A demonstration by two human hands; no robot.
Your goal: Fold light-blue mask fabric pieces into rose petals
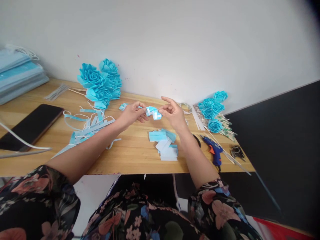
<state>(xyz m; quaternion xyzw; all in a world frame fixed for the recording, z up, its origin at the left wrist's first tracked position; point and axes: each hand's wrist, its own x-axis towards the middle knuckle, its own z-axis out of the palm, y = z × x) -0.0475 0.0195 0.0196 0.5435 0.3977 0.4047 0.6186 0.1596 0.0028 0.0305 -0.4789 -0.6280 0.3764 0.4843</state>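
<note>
Over the middle of the table, my left hand [135, 112] pinches a small blue-and-white mask-fabric piece [150, 110] between thumb and fingertips. My right hand [172, 111] pinches a similar piece [157, 115] by its right edge, with its other fingers raised. The two pieces meet or overlap between the hands; whether they are joined I cannot tell. White patches show on both. Beside my left hand lies another blue piece [123, 106], partly hidden. Below the hands is a loose pile of cut blue and white rectangles [163, 145].
Large blue fabric roses [100, 81] stand at the back left, smaller ones [212, 108] at the right. Mask strips [87, 128], a phone [31, 125] and stacked masks [20, 73] lie left. A blue glue gun [213, 150], sticks [222, 148] and tape roll [185, 108] are right.
</note>
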